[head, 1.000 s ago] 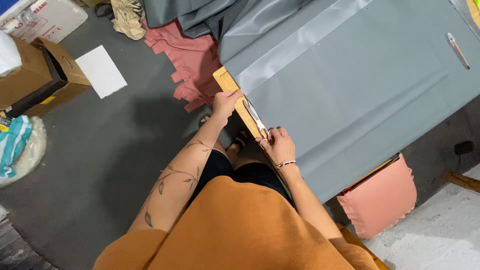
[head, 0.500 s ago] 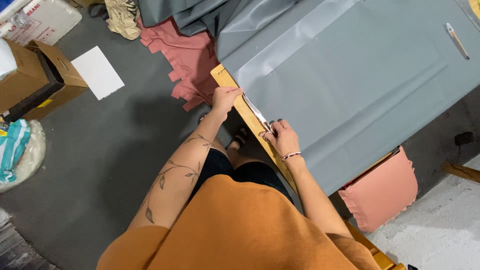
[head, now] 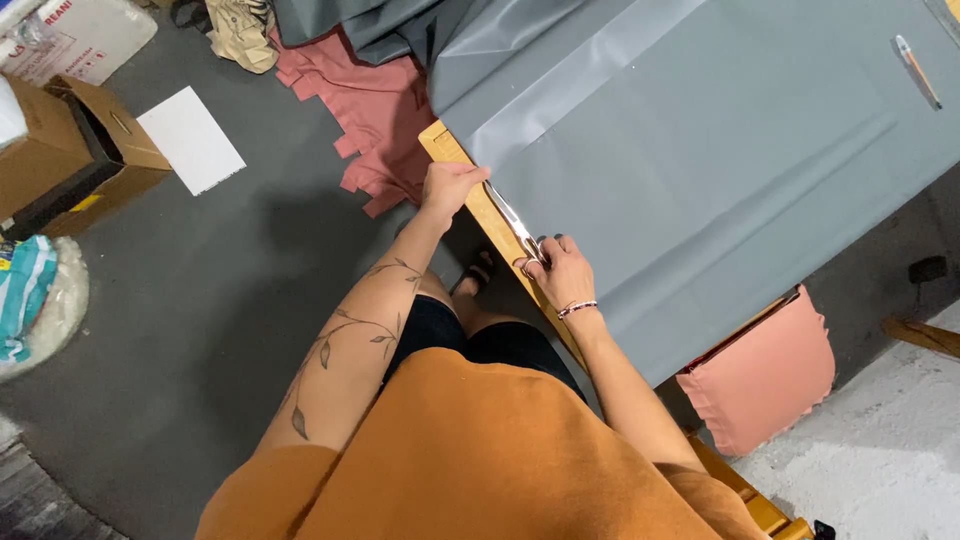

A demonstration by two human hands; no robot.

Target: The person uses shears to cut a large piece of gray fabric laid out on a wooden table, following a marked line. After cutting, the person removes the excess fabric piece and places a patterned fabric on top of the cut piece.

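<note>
- Grey fabric sheet (head: 720,170) lies spread flat over the wooden table (head: 470,185); only the table's near edge strip shows bare along the sheet's border.
- Scissors (head: 515,225) lie along that fabric edge, touching it. Long axis runs diagonal, parallel to the table edge; blade tips point up-left toward the left hand, handles sit down-right in the right hand.
- Right hand (head: 556,272) is curled around the scissor handles, fingers through the loops, resting on the fabric at the sheet's edge. Bracelet on the wrist.
- Left hand (head: 448,188) sits at the fabric edge just past the blade tips, fingers bent and pressed down over the table edge onto the sheet; whether it pinches the cloth, cannot tell.
- Blades look near-shut, thin silver line; exact gap too small to tell.
- Pen (head: 917,70) lies on the fabric, far from the scissors, at the sheet's far right.
- Pink fabric scraps (head: 375,110) on the floor left of the sheet.
- Pink cushion (head: 765,375) below the sheet's lower edge.
- Cardboard box (head: 60,150) and white paper (head: 190,140) on the floor, well left of the sheet.
</note>
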